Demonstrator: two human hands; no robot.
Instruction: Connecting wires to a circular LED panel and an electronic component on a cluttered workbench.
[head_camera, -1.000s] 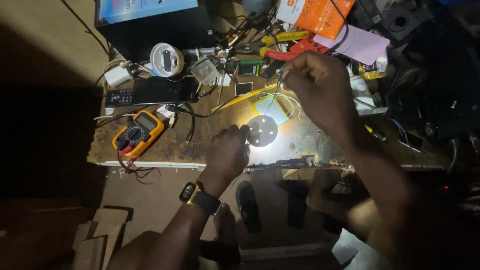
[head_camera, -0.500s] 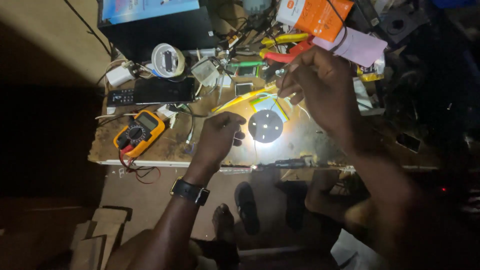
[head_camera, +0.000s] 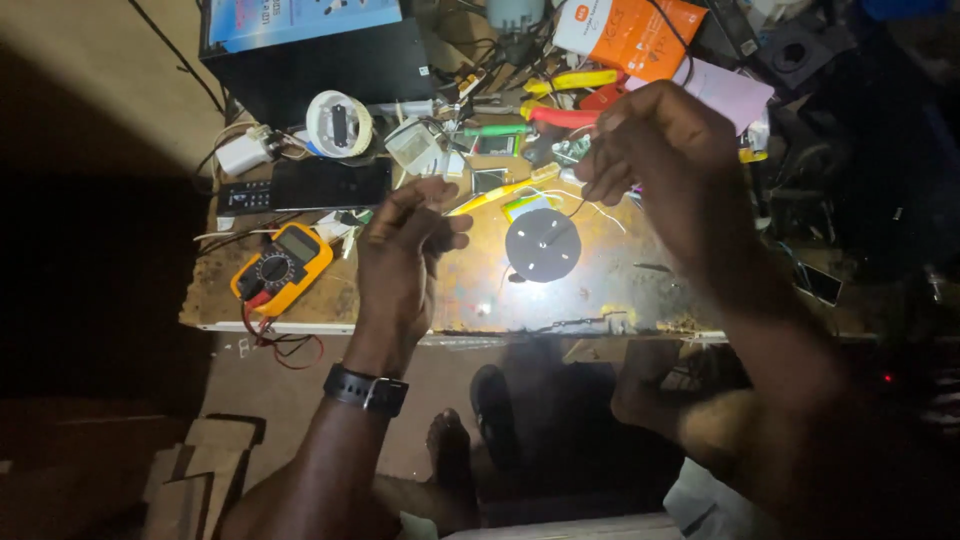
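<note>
Two hands over the desk (head_camera: 300, 325). Yellow multimeter (head_camera: 283, 268) at left near the front edge. Left hand (head_camera: 405, 255) loosely curled, fingers pinched, holding nothing I can make out. Round dark disc (head_camera: 543, 245) lies between the hands on a bare lit patch. Right hand (head_camera: 660, 160) raised, pinching a thin wire (head_camera: 578, 207) above the disc. Orange package (head_camera: 630, 25) at back edge.

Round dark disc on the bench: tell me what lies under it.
The round dark disc lies on the brightly lit worn benchtop, with thin white wires beside its upper right edge. Whatever sits directly beneath the disc is covered.
</note>
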